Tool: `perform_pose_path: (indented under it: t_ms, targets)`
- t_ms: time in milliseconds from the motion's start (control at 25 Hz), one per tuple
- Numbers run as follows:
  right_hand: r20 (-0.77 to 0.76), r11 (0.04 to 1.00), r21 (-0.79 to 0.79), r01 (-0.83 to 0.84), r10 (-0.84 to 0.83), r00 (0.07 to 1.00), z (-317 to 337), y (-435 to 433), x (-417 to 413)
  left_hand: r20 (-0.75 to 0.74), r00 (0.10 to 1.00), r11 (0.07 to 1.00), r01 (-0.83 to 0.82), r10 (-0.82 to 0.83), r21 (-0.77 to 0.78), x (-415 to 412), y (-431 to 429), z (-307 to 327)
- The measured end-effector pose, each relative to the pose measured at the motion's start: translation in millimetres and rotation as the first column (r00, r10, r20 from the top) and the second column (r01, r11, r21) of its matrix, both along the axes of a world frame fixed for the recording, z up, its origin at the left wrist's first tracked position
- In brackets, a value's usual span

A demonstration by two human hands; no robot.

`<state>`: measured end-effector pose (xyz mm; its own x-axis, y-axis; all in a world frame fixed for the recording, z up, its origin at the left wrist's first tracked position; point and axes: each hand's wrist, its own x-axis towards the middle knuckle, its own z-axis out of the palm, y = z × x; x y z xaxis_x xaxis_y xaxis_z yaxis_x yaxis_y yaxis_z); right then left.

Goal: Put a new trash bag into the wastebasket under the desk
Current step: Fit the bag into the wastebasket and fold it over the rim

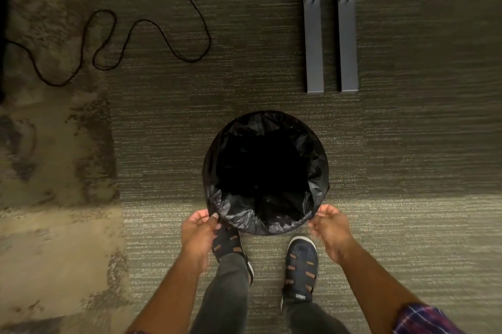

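A round wastebasket stands on the carpet in the middle of the head view, lined with a black trash bag [241, 211] whose edge is folded over the rim all around. The basket itself is hidden under the plastic. My left hand [199, 230] pinches the bag's folded edge at the near left of the rim. At the near right of the rim, my right hand [328, 226] has its fingers curled, touching the bag's edge. The inside of the bag is dark and I see nothing in it.
Two grey metal desk legs [315, 43] rest on the carpet beyond the basket to the right. A black cable [152, 23] loops across the floor at the far left. My feet in dark sandals [301, 260] stand just behind the basket.
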<state>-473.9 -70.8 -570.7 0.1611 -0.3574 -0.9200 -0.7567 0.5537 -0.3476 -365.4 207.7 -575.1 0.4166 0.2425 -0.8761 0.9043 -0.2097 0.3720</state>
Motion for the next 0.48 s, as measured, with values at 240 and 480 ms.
perform_pose_path:
  t_ms: [240, 480]
  targets:
    - [-0.006, 0.997, -0.016, 0.069, -0.069, 0.998, 0.4, -5.0, 9.7, -0.076, 0.961, 0.963, -0.268, 0.267, 0.007, 39.1, -18.5, 3.3]
    - [0.140, 0.940, -0.339, 0.028, 0.021, 0.990, 16.0, -34.3, 45.5, 0.293, 0.947, 0.961, -0.192, 0.128, 0.199, 64.0, -45.6, 27.4]
